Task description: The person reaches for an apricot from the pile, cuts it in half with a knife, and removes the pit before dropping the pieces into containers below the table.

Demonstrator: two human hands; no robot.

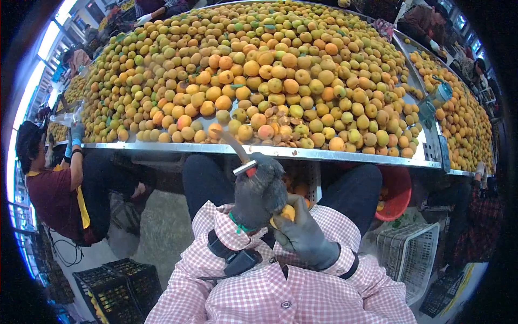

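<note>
My left hand (258,189), in a dark grey glove, is closed around a small knife (237,148). The knife's stained blade points up and away, toward the table edge; a pale metal collar and a bit of red show at its base. My right hand (306,237), gloved in grey, grips a yellow-orange apricot (287,213) between thumb and fingers. The two hands meet in front of my chest, with the left knuckles against or just above the fruit. Beyond them, a metal-edged table (216,148) carries a heap of apricots (259,70).
Below the table edge are more apricots (299,189) between my knees. A red basin (396,194) and a white crate (410,256) stand to the right, black crates (121,289) to the left. A green-lidded bottle (437,97) is at the right. A co-worker (59,200) sits at the left.
</note>
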